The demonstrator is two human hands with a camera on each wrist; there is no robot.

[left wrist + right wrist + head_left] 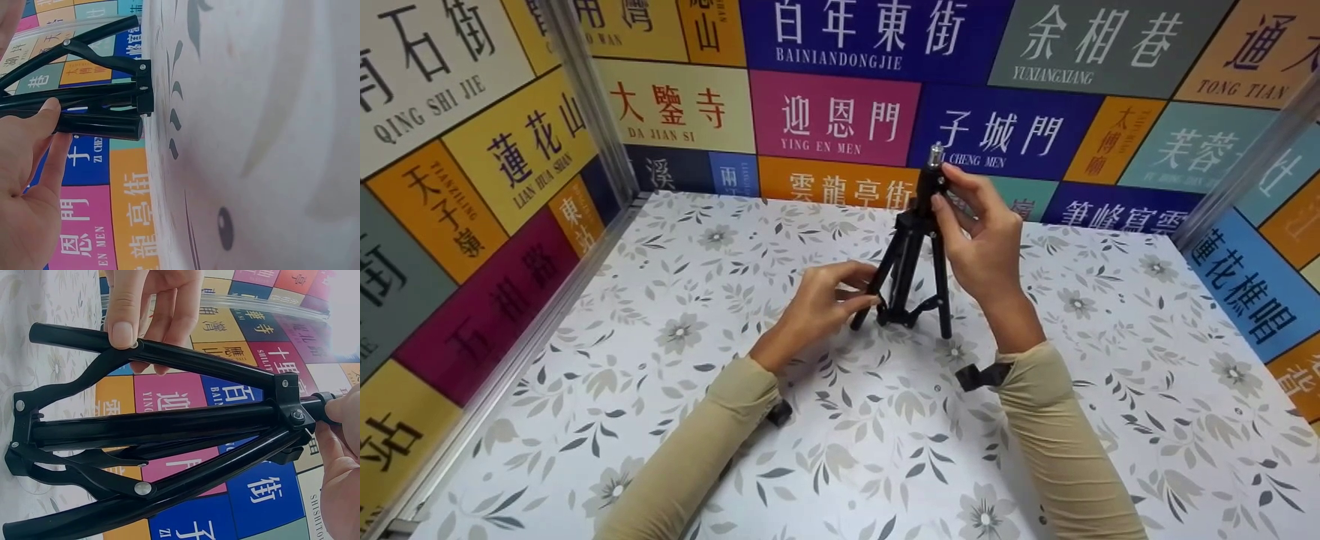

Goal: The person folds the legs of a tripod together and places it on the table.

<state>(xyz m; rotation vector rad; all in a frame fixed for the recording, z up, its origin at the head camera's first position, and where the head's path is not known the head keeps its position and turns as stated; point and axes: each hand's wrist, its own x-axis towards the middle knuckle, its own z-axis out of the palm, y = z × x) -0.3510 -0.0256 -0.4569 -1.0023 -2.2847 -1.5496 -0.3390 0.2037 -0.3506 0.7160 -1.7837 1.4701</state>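
Observation:
A small black tripod (913, 223) with a silver screw tip (936, 154) stands upright on the table, its legs partly spread. My left hand (829, 296) pinches one leg between thumb and fingers, low down near its brace. In the left wrist view, the thumb and fingertips of that hand lie on either side of the black leg (101, 125). Up at the neck, just below the screw tip, my right hand (986, 240) pinches the tripod. The right wrist view shows the centre column (157, 427) and the hinged braces (112, 481) joining the legs to it.
A white table (840, 465) with a grey leaf and flower print lies under both arms. Behind and beside it rise panels (832, 120) of coloured street-name signs, with clear vertical strips at the corners. Each wrist carries a dark camera mount (982, 376).

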